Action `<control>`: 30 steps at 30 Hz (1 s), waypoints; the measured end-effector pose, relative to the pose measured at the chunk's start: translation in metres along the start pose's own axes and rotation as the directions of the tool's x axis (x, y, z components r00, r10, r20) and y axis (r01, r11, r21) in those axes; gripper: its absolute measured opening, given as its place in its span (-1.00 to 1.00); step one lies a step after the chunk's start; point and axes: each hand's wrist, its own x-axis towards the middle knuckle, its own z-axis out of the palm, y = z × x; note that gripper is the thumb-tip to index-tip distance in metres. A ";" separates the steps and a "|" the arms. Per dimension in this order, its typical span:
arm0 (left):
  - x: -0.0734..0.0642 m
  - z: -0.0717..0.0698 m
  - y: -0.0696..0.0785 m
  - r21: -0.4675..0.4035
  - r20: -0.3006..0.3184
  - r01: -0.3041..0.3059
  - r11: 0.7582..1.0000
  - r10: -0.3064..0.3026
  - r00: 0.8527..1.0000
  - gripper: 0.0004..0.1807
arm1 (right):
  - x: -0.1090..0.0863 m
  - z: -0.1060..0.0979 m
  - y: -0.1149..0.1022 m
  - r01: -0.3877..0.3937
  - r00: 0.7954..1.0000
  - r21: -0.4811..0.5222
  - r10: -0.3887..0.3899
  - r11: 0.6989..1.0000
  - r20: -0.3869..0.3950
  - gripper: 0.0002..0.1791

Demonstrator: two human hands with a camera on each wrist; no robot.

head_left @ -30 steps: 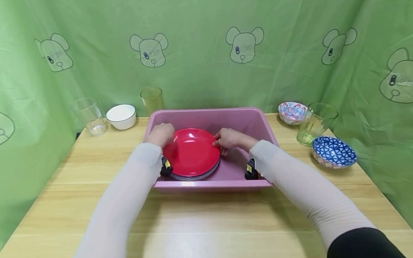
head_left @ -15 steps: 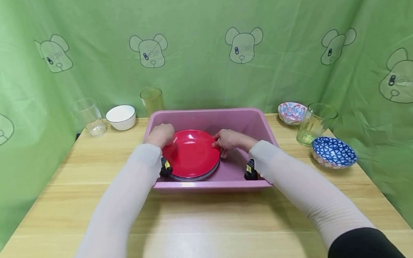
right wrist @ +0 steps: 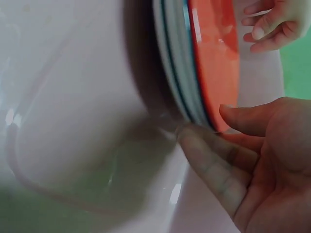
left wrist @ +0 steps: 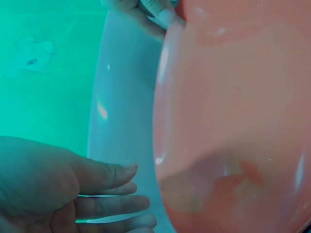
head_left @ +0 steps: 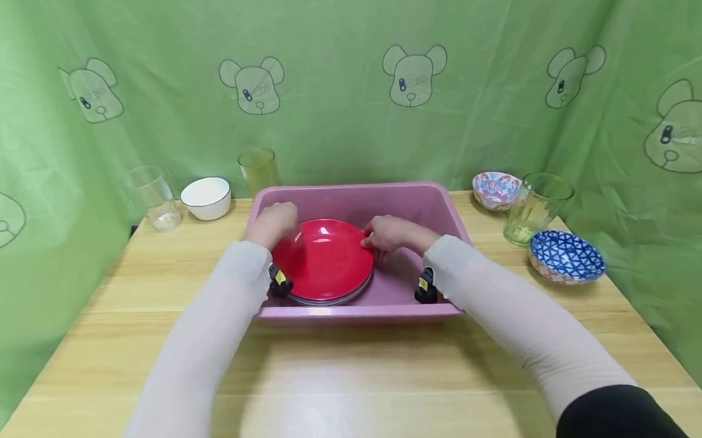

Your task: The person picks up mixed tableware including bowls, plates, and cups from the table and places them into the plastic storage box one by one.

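Red plate [head_left: 329,263] tops a stack [right wrist: 176,63] inside the pink tub [head_left: 352,190], between your hands; round, no long axis. Your right hand [head_left: 392,235] is nearer, pinching the stack's edge. Your left hand [head_left: 275,223], fingers outstretched, sits just off the opposite rim.

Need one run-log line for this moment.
right hand: pinches plate stack edge | left hand: beside stack, fingers extended, not gripping | red plate: on top | stack location: inside pink tub
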 end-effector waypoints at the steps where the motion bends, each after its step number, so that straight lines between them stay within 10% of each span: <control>1: 0.000 -0.001 0.001 0.004 -0.003 -0.004 1.000 0.004 1.000 -0.92 | -0.002 -0.001 -0.001 0.003 1.000 -0.014 -0.003 1.000 -0.008 -0.58; 30: -0.038 -0.032 -0.026 -0.212 -0.130 -0.142 0.967 0.116 0.985 -0.51 | -0.061 -0.051 0.013 0.125 0.963 0.040 -0.112 0.991 -0.247 -0.63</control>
